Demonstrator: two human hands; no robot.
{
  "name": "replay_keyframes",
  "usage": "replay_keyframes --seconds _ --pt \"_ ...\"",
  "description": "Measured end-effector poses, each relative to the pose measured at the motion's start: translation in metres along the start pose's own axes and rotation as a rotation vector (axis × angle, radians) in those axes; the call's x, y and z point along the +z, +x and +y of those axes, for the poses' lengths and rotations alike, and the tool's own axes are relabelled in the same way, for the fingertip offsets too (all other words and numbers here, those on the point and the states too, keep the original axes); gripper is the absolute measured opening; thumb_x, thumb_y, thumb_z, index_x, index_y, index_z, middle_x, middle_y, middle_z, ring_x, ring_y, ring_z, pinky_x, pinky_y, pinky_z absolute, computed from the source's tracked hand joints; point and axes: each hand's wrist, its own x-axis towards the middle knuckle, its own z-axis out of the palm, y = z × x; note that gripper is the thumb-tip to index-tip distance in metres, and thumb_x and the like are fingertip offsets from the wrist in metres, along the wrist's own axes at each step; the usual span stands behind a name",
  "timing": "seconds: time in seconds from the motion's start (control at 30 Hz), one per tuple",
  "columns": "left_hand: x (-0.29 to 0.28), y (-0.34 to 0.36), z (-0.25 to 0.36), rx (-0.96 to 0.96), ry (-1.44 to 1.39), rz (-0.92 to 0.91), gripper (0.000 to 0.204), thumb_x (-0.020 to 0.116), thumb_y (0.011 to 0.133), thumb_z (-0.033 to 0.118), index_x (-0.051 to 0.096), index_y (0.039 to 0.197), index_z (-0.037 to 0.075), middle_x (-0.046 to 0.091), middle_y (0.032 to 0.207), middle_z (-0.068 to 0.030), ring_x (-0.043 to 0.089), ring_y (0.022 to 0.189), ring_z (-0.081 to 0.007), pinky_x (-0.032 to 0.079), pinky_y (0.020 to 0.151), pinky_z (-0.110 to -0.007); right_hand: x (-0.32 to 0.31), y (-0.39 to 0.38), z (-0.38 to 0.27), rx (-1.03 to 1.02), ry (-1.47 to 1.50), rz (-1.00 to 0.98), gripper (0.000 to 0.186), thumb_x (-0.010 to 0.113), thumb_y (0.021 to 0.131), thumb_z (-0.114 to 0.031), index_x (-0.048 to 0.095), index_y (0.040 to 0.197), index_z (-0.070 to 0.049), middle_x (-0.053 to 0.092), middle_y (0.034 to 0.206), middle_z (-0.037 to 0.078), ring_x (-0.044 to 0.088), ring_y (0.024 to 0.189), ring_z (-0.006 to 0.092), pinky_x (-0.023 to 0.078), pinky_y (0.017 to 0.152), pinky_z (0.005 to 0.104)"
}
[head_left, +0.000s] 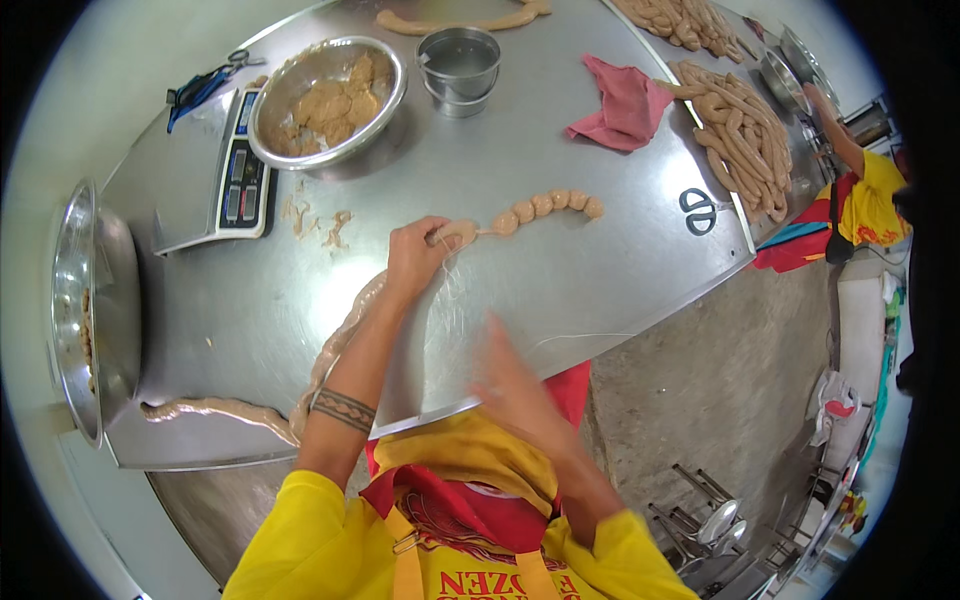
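Observation:
My left hand [416, 256] is closed on a long raw sausage [352, 318] near the middle of the steel table. Past my fingers, its far end is tied into a curved row of several small round links [542, 207]. The untied length runs back under my left forearm toward the table's near left edge. Thin white string [585, 336] trails from beside the held sausage across the metal to the right. My right hand [510, 375] is above the table's near edge, smeared by motion, so its fingers and anything in them cannot be made out.
A steel bowl of ground meat [325, 115], a digital scale [243, 180] and a metal bucket [459, 68] stand farther back. A red cloth [622, 103], dark-handled scissors [697, 212] and piled sausages [735, 135] lie right. A large steel basin [115, 310] is left. A co-worker [865, 205] stands far right.

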Motion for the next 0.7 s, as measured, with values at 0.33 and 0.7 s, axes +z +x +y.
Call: replay_keyframes --seconds 0.33,0.7 --pt "-0.013 -0.018 0.026 0.402 0.542 -0.346 0.030 0.077 0.090 0.020 0.077 0.118 0.009 0.067 0.108 -0.0093 0.062 0.100 -0.0274 0.050 0.089 -0.044 -0.078 -0.440 0.157 0.754 1.210 -0.017 0.019 0.056 0.084 0.012 0.068 0.092 0.002 0.072 0.087 0.015 0.068 0.068 0.0236 0.051 0.060 0.0341" --pt "-0.049 -0.023 -0.004 0.312 0.146 -0.277 0.079 0.074 0.090 0.004 0.040 0.160 0.020 0.071 0.122 -0.0144 0.068 0.107 -0.0331 0.054 0.095 -0.043 -0.258 0.010 0.272 0.892 0.763 0.863 0.072 0.080 0.088 -0.036 0.055 0.152 -0.015 0.069 0.135 0.006 0.061 0.087 0.0176 0.048 0.068 0.0381"
